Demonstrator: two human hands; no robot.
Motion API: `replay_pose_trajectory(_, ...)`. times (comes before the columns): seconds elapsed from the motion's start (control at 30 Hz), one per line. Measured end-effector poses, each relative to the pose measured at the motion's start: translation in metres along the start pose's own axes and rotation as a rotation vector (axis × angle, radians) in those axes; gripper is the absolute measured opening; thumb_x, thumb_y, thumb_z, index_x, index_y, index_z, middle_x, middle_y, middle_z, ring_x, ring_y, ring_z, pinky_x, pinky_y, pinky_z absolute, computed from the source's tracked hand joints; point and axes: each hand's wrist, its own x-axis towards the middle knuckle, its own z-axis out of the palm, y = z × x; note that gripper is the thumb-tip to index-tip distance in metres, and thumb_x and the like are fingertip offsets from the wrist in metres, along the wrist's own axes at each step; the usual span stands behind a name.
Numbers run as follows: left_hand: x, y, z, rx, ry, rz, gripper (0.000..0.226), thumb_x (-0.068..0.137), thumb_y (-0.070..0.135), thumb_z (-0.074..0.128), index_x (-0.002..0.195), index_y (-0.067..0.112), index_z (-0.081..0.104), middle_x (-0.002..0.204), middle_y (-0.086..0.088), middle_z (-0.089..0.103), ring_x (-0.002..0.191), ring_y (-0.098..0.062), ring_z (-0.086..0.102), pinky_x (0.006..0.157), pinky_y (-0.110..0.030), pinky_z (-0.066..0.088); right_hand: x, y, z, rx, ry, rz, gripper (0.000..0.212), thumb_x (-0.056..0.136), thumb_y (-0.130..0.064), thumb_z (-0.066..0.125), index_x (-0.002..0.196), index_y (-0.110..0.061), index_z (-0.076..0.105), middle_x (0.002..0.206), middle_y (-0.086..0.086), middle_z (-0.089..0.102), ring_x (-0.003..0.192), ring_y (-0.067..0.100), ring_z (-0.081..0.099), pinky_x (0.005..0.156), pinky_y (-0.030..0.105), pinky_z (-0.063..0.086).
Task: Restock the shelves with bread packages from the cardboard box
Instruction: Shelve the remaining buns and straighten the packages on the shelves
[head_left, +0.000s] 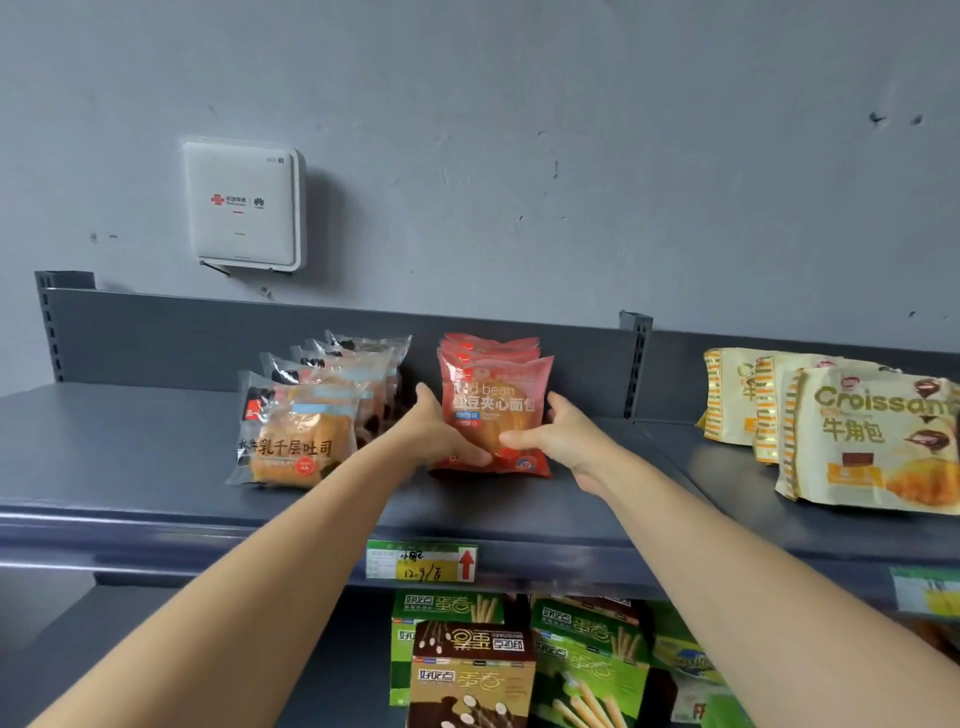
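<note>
the red bean bread package (493, 410) stands upright at the front of its row on the top shelf (156, 499), left hand (441, 436) and right hand (550, 436) gripping its sides — toast packs (296, 431) just left, croissant bags (862, 441) well right, bare shelf before the front edge.

Soft, cool, even light fills the view; shadows are weak and diffuse. The white wall box (241, 205) throws a faint shadow to its right on the grey wall (571, 156). A pale sheen runs along the shelf (130, 514) front edge, and the clear toast packages (296, 431) glint. Print on the red bean bread package (493, 400) reads slightly soft. Straight lines bow toward the edges; the snack boxes (470, 675) at the bottom edge blur.
</note>
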Motion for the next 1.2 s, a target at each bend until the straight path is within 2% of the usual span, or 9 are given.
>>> replay_pose_trajectory(0.13,0.012,-0.012,-0.005,-0.002,-0.093,-0.053,0.136,0.051,0.01,0.091,0.153,0.019,0.001,0.144,-0.003,0.046,0.132,-0.024,0.042,0.111,-0.037,0.034,0.008,0.005,0.002,-0.034,-0.076,-0.068,0.081,0.073,-0.003,0.08,0.141,-0.021,0.038,0.126,-0.002,0.059,0.115,0.016,0.057,0.098,0.031,0.046)
replay_pose_trajectory(0.3,0.025,-0.011,-0.001,-0.022,-0.115,0.13,0.088,0.06,-0.014,0.079,0.134,0.016,0.042,0.111,0.0,0.064,0.107,-0.019,0.06,0.09,-0.031,0.049,0.015,0.008,0.002,-0.053,-0.079,-0.136,0.087,0.073,-0.006,0.081,0.144,-0.024,0.034,0.129,-0.003,0.057,0.115,0.014,0.055,0.091,0.026,0.047)
replay_pose_trajectory(0.4,0.027,-0.01,-0.006,-0.144,-0.238,0.211,0.083,0.064,-0.004,0.081,0.134,0.017,0.043,0.113,-0.004,0.066,0.106,-0.019,0.063,0.089,-0.029,0.052,0.019,0.007,-0.002,-0.029,-0.098,-0.119,0.09,0.07,-0.016,0.085,0.143,-0.024,0.034,0.118,-0.009,0.058,0.107,0.01,0.055,0.084,0.02,0.045)
replay_pose_trajectory(0.53,0.034,-0.006,-0.013,-0.305,-0.29,0.25,0.109,0.047,0.032,0.094,0.138,0.027,0.034,0.122,-0.003,0.065,0.112,-0.018,0.064,0.087,-0.027,0.051,0.025,0.008,-0.005,0.015,-0.119,-0.084,0.135,0.035,-0.06,0.09,0.149,-0.029,0.026,0.134,-0.008,0.055,0.125,0.016,0.05,0.11,0.038,0.037)
replay_pose_trajectory(0.7,0.041,-0.011,-0.013,-0.266,-0.447,0.208,0.098,0.053,0.017,0.09,0.138,0.021,0.041,0.12,-0.005,0.067,0.111,-0.021,0.064,0.091,-0.031,0.05,0.031,0.008,-0.005,-0.039,-0.197,-0.122,0.106,0.049,-0.044,0.09,0.141,-0.028,0.04,0.125,-0.006,0.062,0.118,0.012,0.056,0.107,0.036,0.042)
replay_pose_trajectory(0.83,0.044,-0.008,-0.016,-0.47,-0.477,0.19,0.094,0.053,0.057,0.084,0.133,0.02,0.05,0.124,-0.008,0.066,0.113,-0.026,0.063,0.088,-0.038,0.053,0.032,0.003,-0.008,0.029,-0.186,-0.109,0.118,0.041,-0.061,0.088,0.143,-0.028,0.039,0.133,-0.005,0.059,0.125,0.015,0.052,0.112,0.038,0.035)
replay_pose_trajectory(1.0,0.062,0.003,-0.012,-0.824,-0.146,0.005,0.092,0.069,0.091,0.025,0.116,0.021,0.061,0.118,-0.009,0.069,0.111,-0.031,0.064,0.095,-0.049,0.047,0.035,-0.007,-0.01,0.286,-0.102,0.018,0.091,0.07,-0.09,0.027,0.133,-0.029,0.052,0.125,-0.001,0.062,0.114,0.016,0.056,0.094,0.037,0.046)
replay_pose_trajectory(1.13,0.077,0.002,-0.009,-0.829,-0.05,-0.108,0.106,0.06,0.095,0.024,0.118,0.016,0.064,0.116,-0.014,0.069,0.109,-0.034,0.065,0.103,-0.053,0.043,0.06,0.003,-0.008,0.412,-0.039,0.114,0.143,0.03,-0.103,0.033,0.147,-0.022,0.038,0.148,0.007,0.045,0.135,0.028,0.044,0.111,0.053,0.034)
replay_pose_trajectory(1.2,0.078,0.005,-0.007,-0.827,-0.063,-0.135,0.102,0.068,0.092,0.02,0.113,0.012,0.066,0.111,-0.017,0.07,0.105,-0.036,0.066,0.1,-0.052,0.045,0.063,0.0,-0.005,0.436,-0.028,0.136,0.128,0.042,-0.104,0.026,0.138,-0.022,0.052,0.139,0.008,0.055,0.13,0.029,0.05,0.11,0.055,0.034)
